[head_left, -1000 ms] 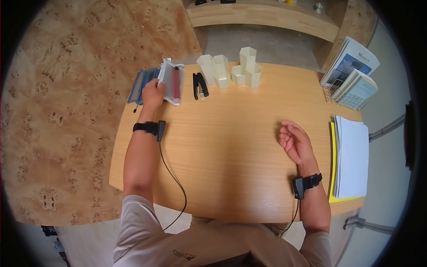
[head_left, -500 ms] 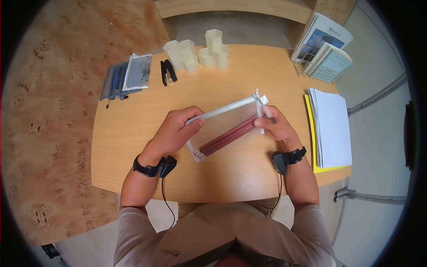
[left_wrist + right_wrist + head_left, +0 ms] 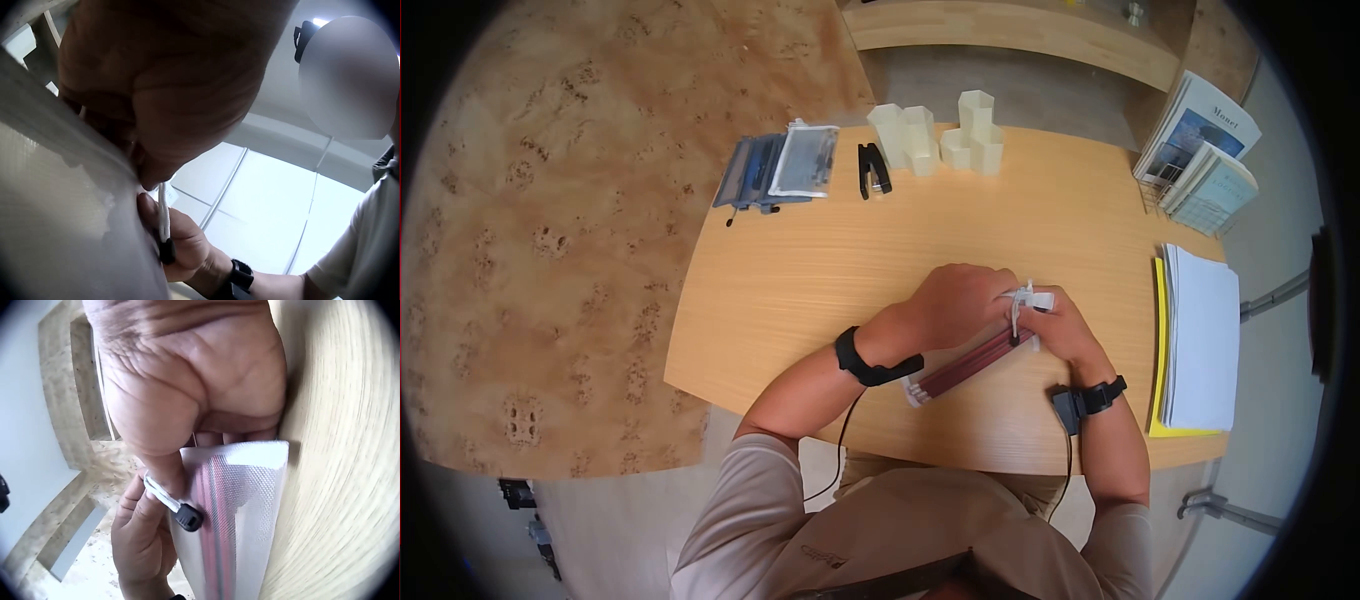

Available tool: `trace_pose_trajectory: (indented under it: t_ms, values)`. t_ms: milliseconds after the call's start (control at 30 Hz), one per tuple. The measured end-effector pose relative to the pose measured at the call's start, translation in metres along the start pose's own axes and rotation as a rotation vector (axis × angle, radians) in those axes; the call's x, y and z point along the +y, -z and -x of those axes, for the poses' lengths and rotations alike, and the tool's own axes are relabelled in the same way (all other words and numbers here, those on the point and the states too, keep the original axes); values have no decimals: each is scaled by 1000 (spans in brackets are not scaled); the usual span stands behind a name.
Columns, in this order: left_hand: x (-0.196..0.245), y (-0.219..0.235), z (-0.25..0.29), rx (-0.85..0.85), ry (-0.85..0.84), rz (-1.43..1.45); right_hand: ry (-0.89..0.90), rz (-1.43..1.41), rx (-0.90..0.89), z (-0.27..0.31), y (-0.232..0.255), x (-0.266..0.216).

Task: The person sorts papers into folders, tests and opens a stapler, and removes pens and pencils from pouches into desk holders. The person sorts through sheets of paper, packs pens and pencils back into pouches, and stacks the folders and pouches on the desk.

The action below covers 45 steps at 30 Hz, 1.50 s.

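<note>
A clear zip pouch with white edging [image 3: 250, 512] shows dark red sticks [image 3: 970, 368] through its side, above the desk's front half. My right hand [image 3: 1062, 325] grips its right end, thumb on the near face. At the same upper corner, my left hand [image 3: 962, 305] pinches close to the zip, where a white cord with a black pull [image 3: 189, 517] hangs. In the left wrist view the left fingertips meet beside the cord [image 3: 164, 212], close to the right thumb; the zip slider itself is hidden.
Blue and white-edged pouches [image 3: 805, 162] lie at the desk's back left, beside a black stapler [image 3: 872, 172]. Cream hexagonal holders [image 3: 918, 140] stand behind. At right are books in a wire rack [image 3: 1212, 190] and white papers [image 3: 1200, 340] over a yellow folder.
The pouch with red sticks came off the left pile to the front, held by both hands. Since then my left hand has moved from its left end to the corner by my right hand.
</note>
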<state>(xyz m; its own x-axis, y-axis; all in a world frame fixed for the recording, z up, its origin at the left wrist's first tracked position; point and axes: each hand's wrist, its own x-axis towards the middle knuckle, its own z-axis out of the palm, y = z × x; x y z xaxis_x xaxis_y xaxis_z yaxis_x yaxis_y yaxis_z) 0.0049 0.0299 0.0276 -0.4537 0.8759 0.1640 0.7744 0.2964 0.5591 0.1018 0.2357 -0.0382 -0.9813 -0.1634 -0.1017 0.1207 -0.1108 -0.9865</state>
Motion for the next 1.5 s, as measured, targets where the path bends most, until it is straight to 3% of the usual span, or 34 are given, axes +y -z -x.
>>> trace_pose_trajectory:
  t_ms: [67,167,367,433,567,633,800,900,967,1100,1167,1267,1333,1400,1500]
  values:
    - [6,1,-2,-23,18,16,23,-31,24,0,0,-1]
    - [14,-1,-4,86,34,34,30,7,40,-2,-3,-4]
    - [1,-17,-16,187,-183,-221,69,45,4,-4,-3,1]
    - [11,-15,-18,373,-99,12,136,-10,35,-8,-2,10]
    - [14,-10,-20,342,-15,148,106,41,27,-2,-3,-3]
    - [12,-8,-16,356,9,76,109,5,132,0,-13,-14]
    - [-20,12,25,307,-2,-59,132,16,216,3,14,-3]
    - [-28,47,59,152,123,-34,173,-163,254,2,24,-9]
    - [-32,62,75,31,412,177,169,-169,213,-2,22,-2]
    - [-49,76,85,-83,379,221,114,-140,111,-5,16,-5]
    - [-42,78,83,205,359,281,80,-146,118,-3,15,-8]
    - [-16,68,64,269,274,415,40,-155,119,-1,15,-6]
    - [-4,52,52,214,266,317,31,-152,105,-1,15,-5]
    - [4,37,39,131,80,115,34,-117,98,-1,15,-4]
    - [6,20,30,115,86,62,46,-86,113,0,14,-6]
